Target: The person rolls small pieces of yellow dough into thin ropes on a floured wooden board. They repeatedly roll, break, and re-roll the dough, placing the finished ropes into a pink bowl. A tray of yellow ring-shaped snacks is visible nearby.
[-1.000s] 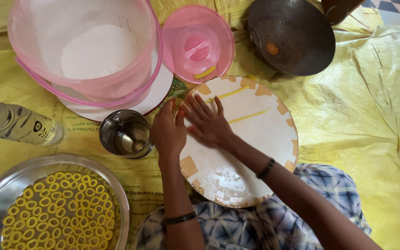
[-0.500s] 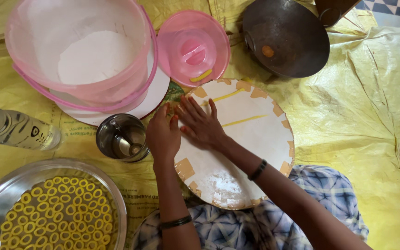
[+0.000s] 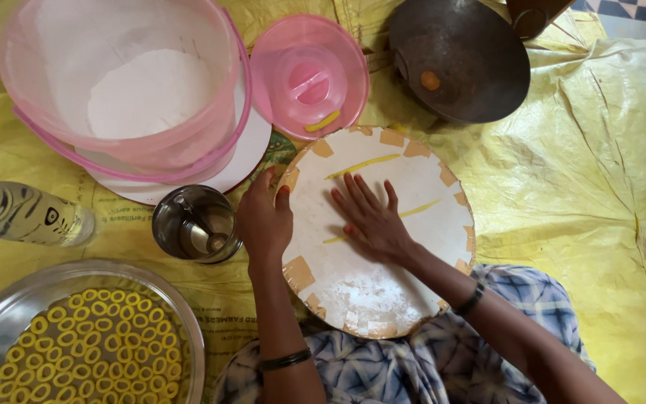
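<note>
Yellow dough strand lies under the right hand, which presses flat on it w/ fingers spread, palm down, gripping nothing; strand sits mid-board on the round white floured board; two more yellow strands on the board, one near the top edge, one to the right of the fingers; left hand rests curled over the board's left rim, thumb on the white surface, holding the edge; steel cup just beside the left hand; pink bucket w/ white flour at top left, pink lid beside it w/ a small yellow bit on it; dark iron pan at top right; steel tray of yellow dough rings at bottom left; clear bottle lying at left; all on a yellow sheet on the floor.
</note>
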